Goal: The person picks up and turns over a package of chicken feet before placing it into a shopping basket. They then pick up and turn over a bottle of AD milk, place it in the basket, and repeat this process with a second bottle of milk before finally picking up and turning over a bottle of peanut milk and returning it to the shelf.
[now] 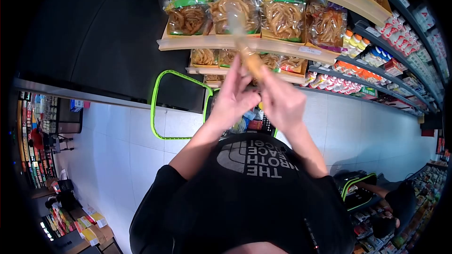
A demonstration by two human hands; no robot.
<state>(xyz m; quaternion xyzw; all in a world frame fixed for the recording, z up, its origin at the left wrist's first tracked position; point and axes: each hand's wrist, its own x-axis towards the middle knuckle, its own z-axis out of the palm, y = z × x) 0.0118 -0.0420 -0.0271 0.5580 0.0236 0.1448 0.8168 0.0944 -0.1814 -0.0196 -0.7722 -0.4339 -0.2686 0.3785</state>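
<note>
In front of the snack shelf, my right hand (284,99) is closed around the lower end of a long, narrow, orange-brown package (251,60). Motion blurs the package, and its upper end looks clear and whitish. Beside it, my left hand (234,98) has its thumb and fingers apart, with the fingertips right at the package's lower end. Behind the package, clear bags of brown chicken feet (283,19) stand upright in a row on the shelf (197,43). A black shopping basket with a green handle (154,106) is below my hands, holding several packaged goods and partly hidden by my arms.
Curved shelves with bottles (355,44) and boxed goods run along the right. A dark panel (108,33) fills the upper left. At lower right, a person (400,207) is by another green-rimmed basket (360,188). Cartons (92,230) stand at lower left on the pale tiled floor's far side.
</note>
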